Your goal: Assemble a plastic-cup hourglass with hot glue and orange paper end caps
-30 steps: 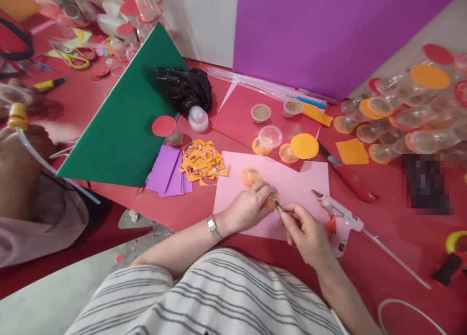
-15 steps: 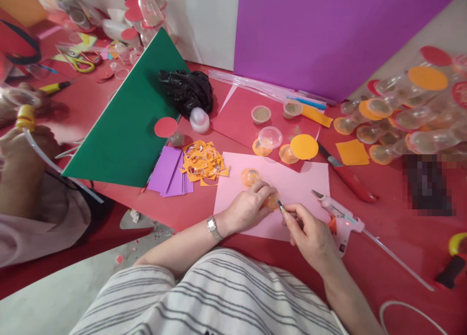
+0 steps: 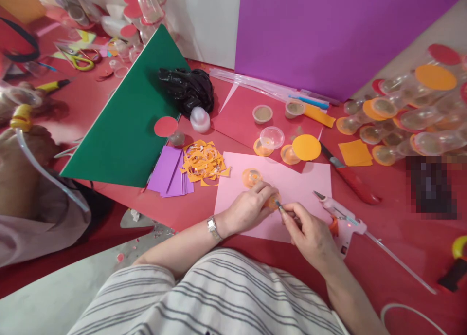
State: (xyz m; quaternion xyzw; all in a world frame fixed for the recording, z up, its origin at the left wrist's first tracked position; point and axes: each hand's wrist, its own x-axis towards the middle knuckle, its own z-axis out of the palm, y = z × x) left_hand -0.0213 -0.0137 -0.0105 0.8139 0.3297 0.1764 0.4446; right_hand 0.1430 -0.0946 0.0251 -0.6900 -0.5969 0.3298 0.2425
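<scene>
My left hand (image 3: 251, 204), with a watch on the wrist, has its fingers closed on a small clear plastic cup with orange in it (image 3: 272, 201), low over the pink sheet (image 3: 299, 179). Pinched in my right hand (image 3: 308, 228) is a slim metal-tipped tool (image 3: 279, 205); its tip is at the cup and its exact kind is unclear. Just beyond my left fingers lies another clear cup on an orange disc (image 3: 251, 177). A pink glue gun (image 3: 339, 211) with a clear glue stick rests to the right of my right hand.
Orange paper scraps (image 3: 205, 162) and purple cards (image 3: 170, 172) lie left of the pink sheet. A green board (image 3: 124, 116) leans behind them, near a black plastic bag (image 3: 189, 91). A red-handled cutter (image 3: 355, 181) and stacked cups (image 3: 401, 111) are at right. Another person's hand (image 3: 32, 145) works at left.
The tool's tip has shifted very slightly at the cup. Both my hands stay in nearly the same place; the view has turned a little. The other person's hand has moved slightly left.
</scene>
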